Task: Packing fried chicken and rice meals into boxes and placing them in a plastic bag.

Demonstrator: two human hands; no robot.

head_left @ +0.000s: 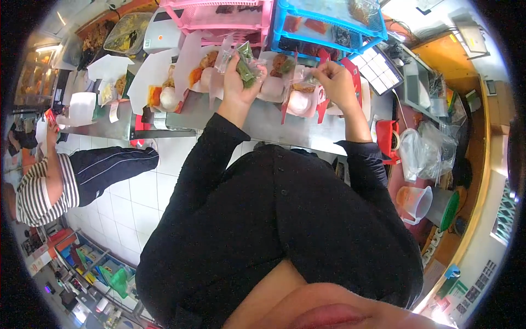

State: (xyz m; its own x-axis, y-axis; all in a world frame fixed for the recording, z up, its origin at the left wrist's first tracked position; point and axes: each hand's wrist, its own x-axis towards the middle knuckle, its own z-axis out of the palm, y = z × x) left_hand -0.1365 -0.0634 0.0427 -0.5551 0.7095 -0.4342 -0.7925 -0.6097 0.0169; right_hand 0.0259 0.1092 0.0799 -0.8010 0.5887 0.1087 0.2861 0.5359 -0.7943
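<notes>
My left hand (236,90) is raised over the counter, its fingers curled round several small clear plastic packets with green contents (249,75). Above an open food box at the right, my right hand (338,86) has its thumb and fingertips pinched on a small clear plastic packet (307,78). Inside that box is a white mound of rice (299,102), with brown fried food beside it. Further left stand more open paper boxes, one showing a rice mound (169,99) next to an orange packet (154,96). The fingers of my left hand partly cover the packets they hold.
A pink rack (219,22) and a blue rack (329,41) stand behind the boxes on the metal counter (263,123). To the right are a tablet screen (378,68), a red holder (388,141) and plastic bags (430,148). Another person in a striped shirt (46,189) stands at the left.
</notes>
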